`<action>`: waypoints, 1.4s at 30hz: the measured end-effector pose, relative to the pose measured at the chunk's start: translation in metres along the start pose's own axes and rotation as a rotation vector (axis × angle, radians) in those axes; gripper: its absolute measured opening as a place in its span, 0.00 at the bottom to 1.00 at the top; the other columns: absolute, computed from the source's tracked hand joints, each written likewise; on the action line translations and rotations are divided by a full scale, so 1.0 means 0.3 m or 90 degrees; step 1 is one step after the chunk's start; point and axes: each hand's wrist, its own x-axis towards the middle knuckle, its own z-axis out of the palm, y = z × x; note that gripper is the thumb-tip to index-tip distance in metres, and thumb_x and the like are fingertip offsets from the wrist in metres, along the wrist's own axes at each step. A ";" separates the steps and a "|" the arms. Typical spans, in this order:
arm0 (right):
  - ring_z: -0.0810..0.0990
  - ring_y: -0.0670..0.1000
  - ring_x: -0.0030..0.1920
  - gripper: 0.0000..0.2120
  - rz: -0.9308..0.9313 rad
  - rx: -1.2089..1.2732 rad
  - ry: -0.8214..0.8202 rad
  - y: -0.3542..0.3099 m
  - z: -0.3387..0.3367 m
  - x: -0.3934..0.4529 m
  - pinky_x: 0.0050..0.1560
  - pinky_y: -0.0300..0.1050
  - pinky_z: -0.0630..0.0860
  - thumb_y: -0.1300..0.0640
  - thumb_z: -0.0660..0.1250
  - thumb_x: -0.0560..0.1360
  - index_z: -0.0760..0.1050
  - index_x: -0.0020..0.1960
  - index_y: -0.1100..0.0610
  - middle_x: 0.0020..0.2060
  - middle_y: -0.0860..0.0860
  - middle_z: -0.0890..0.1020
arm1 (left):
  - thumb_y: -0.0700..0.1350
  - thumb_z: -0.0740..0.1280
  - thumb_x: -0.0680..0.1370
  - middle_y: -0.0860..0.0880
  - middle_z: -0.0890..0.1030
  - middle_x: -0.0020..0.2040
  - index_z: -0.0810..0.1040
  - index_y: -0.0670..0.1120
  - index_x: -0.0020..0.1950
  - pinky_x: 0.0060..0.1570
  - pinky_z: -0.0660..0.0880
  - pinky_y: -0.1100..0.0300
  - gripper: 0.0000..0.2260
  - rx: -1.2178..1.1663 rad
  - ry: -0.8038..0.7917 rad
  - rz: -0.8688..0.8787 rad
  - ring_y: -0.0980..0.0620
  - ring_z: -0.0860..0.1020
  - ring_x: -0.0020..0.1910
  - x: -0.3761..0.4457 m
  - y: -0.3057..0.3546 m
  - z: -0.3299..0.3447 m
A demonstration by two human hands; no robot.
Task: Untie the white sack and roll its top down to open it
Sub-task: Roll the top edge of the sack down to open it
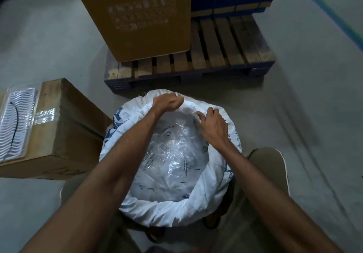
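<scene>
the sack (167,211) stands on the floor (294,115) between the person's knees, just in front of a pallet (196,64), with a box (64,127) to its left. its mouth is already open and no tie shows, so the untying looks done; the step in hand is rolling the top down. the rim is turned over into a thick cuff round most of the opening, and a clear liner (169,154) with crumpled plastic shows inside. the left hand (167,102) is curled over the far edge of the rim, fingers closed on the cloth. the right hand (213,123) pinches the rim just to the right of it, fingers bent round the fold. the two hands are near each other on the far side, apart but not by much. the next move, as i judge it, calls for turning this far stretch outward and down to match the rest, then shifting grip along the rim so the cuff sits even and the liner is not dragged with it.
</scene>
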 end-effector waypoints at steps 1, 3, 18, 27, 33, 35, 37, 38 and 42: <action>0.80 0.65 0.55 0.28 0.012 0.036 -0.021 0.017 0.020 0.002 0.47 0.55 0.73 0.38 0.51 0.85 0.73 0.62 0.62 0.57 0.62 0.80 | 0.58 0.52 0.81 0.41 0.80 0.65 0.79 0.46 0.55 0.51 0.67 0.49 0.21 -0.007 -0.031 -0.005 0.44 0.75 0.54 0.014 -0.001 -0.004; 0.81 0.66 0.56 0.26 0.044 0.134 -0.062 0.049 0.045 0.034 0.49 0.56 0.75 0.40 0.53 0.85 0.76 0.60 0.61 0.55 0.63 0.82 | 0.59 0.55 0.80 0.41 0.79 0.68 0.78 0.47 0.62 0.57 0.69 0.46 0.22 0.015 -0.047 -0.027 0.42 0.76 0.60 0.026 0.005 0.004; 0.78 0.62 0.63 0.32 0.179 0.352 -0.116 0.098 0.020 0.071 0.61 0.48 0.73 0.35 0.55 0.83 0.78 0.65 0.61 0.61 0.60 0.80 | 0.53 0.59 0.78 0.42 0.83 0.60 0.81 0.44 0.57 0.54 0.72 0.49 0.18 0.016 0.072 0.006 0.42 0.79 0.57 0.004 0.209 0.108; 0.77 0.65 0.66 0.28 0.267 0.430 -0.131 0.126 0.035 0.003 0.63 0.52 0.72 0.41 0.57 0.85 0.75 0.68 0.64 0.65 0.64 0.79 | 0.50 0.57 0.83 0.38 0.77 0.66 0.74 0.44 0.67 0.65 0.69 0.44 0.17 0.026 0.036 0.084 0.38 0.74 0.65 0.070 0.164 0.110; 0.82 0.59 0.58 0.28 0.408 0.807 -0.308 0.171 0.073 0.048 0.56 0.49 0.78 0.41 0.58 0.84 0.75 0.70 0.64 0.65 0.60 0.81 | 0.52 0.62 0.82 0.43 0.71 0.66 0.72 0.48 0.69 0.65 0.68 0.45 0.17 -0.028 0.255 0.207 0.42 0.69 0.66 -0.076 0.149 0.210; 0.83 0.58 0.54 0.28 0.397 0.872 -0.355 0.182 0.069 0.029 0.51 0.51 0.80 0.39 0.58 0.84 0.75 0.69 0.62 0.61 0.59 0.82 | 0.52 0.64 0.80 0.42 0.70 0.66 0.71 0.47 0.70 0.65 0.70 0.46 0.20 -0.054 0.264 0.199 0.42 0.69 0.65 -0.163 0.172 0.275; 0.82 0.59 0.54 0.26 0.387 0.897 -0.340 0.186 0.055 0.002 0.52 0.53 0.81 0.38 0.58 0.84 0.76 0.64 0.59 0.56 0.59 0.82 | 0.51 0.65 0.79 0.43 0.69 0.67 0.69 0.47 0.71 0.66 0.71 0.48 0.21 -0.114 0.259 0.190 0.44 0.68 0.65 -0.248 0.195 0.348; 0.83 0.60 0.54 0.26 0.388 0.925 -0.333 0.190 0.055 -0.007 0.55 0.55 0.81 0.37 0.58 0.83 0.77 0.61 0.60 0.54 0.60 0.83 | 0.50 0.64 0.79 0.43 0.68 0.67 0.69 0.47 0.71 0.66 0.71 0.50 0.21 -0.166 0.246 0.183 0.45 0.68 0.65 -0.284 0.206 0.377; 0.85 0.57 0.51 0.28 0.357 0.794 -0.191 0.197 0.019 -0.080 0.58 0.50 0.80 0.35 0.63 0.80 0.83 0.58 0.59 0.49 0.56 0.86 | 0.44 0.62 0.81 0.46 0.74 0.64 0.73 0.48 0.67 0.60 0.75 0.56 0.14 -0.322 0.207 0.155 0.48 0.75 0.59 -0.374 0.248 0.425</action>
